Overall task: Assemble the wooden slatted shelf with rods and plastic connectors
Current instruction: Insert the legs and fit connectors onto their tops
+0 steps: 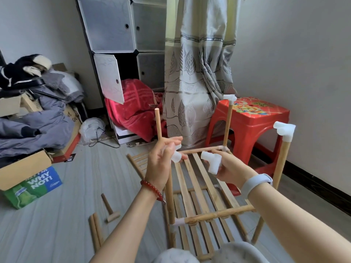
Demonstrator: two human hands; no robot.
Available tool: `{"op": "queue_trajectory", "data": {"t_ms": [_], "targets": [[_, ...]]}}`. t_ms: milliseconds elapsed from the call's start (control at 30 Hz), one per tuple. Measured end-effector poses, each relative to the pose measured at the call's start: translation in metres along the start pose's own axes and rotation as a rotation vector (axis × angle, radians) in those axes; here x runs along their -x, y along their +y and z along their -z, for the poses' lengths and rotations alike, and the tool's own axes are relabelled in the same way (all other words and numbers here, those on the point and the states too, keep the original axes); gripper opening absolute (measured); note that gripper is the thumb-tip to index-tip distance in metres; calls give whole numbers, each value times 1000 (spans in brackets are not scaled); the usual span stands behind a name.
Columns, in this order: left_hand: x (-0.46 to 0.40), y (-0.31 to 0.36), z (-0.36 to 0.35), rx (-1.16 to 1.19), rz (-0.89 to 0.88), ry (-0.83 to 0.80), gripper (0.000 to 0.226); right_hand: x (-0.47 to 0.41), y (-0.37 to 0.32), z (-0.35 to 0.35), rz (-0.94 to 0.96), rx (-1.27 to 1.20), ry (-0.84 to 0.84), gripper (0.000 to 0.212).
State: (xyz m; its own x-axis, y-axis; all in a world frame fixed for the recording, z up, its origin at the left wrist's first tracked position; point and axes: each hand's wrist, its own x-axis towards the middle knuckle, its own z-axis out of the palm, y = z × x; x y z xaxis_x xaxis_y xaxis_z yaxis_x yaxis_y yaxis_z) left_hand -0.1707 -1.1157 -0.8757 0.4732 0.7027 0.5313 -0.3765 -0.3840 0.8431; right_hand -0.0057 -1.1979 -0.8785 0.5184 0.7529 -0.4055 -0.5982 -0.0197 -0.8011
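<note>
The part-built wooden slatted shelf (191, 179) stands on the floor in front of me, with upright rods at its corners. My left hand (161, 164) holds a white plastic connector (176, 155) at the near-left upright rod (170, 202). My right hand (230, 168) grips a second white connector (210, 161) in the air over the slats. The far-left rod (158, 123) has a bare top. White connectors cap the far-right rod (230, 98) and the near-right rod (284, 130).
A wooden mallet (110, 208) and two loose rods (96, 231) lie on the floor at left, with another slatted panel (137, 160) behind my left hand. A red plastic stool (252, 120) stands at right, a curtain (197, 73) behind, boxes and clothes (32, 126) at left.
</note>
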Motion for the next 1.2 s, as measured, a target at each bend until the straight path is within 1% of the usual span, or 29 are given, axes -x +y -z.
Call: {"op": "queue_trajectory", "data": {"t_ms": [67, 133, 167, 267, 367, 433, 567, 633, 700, 767, 833, 900, 933, 1000, 1067, 1100, 1133, 1200], "targets": [[1, -7, -6, -6, -64, 79, 28, -5, 3, 7, -112, -165, 48, 18], [2, -13, -12, -21, -117, 141, 27, -14, 10, 14, -215, -255, 69, 12], [3, -16, -16, -27, -140, 165, 26, -21, 15, 19, -253, -280, 65, 11], [2, -22, -22, -32, -168, 196, 25, -28, 23, 25, -301, -295, -32, 12], [2, -29, -23, -72, -157, 221, 25, -25, 23, 20, -236, -297, -112, 21], [1, -33, -22, -174, -195, 262, 26, -22, 21, 13, -176, -306, -152, 23], [-1, -37, -23, -334, -236, 320, 25, -4, 12, 3, -32, -270, -134, 15], [0, -39, -22, -351, -215, 317, 25, 4, 6, 3, 11, -288, -131, 12], [2, -37, -20, -344, -197, 299, 31, 12, -2, 4, 37, -265, -183, 13], [5, -34, -17, -356, -170, 278, 38, 19, -9, 5, 54, -226, -244, 19], [7, -28, -15, -396, -139, 258, 39, 26, -15, 2, 83, -180, -296, 27], [8, -23, -11, -496, -116, 257, 42, 32, -23, -5, 139, -131, -325, 35], [8, -20, -10, -553, -105, 263, 46, 34, -27, -10, 169, -107, -327, 37], [10, -14, -8, -628, -83, 244, 55, 38, -32, -18, 223, -66, -300, 34], [11, -12, -8, -631, -97, 186, 59, 43, -34, -26, 265, -37, -277, 32], [11, -12, -7, -593, -112, 155, 56, 44, -34, -28, 281, -33, -267, 31], [11, -13, -7, -536, -124, 133, 48, 45, -34, -30, 294, -38, -259, 31], [11, -16, -3, -443, -122, 134, 26, 47, -33, -34, 318, -50, -250, 31]]}}
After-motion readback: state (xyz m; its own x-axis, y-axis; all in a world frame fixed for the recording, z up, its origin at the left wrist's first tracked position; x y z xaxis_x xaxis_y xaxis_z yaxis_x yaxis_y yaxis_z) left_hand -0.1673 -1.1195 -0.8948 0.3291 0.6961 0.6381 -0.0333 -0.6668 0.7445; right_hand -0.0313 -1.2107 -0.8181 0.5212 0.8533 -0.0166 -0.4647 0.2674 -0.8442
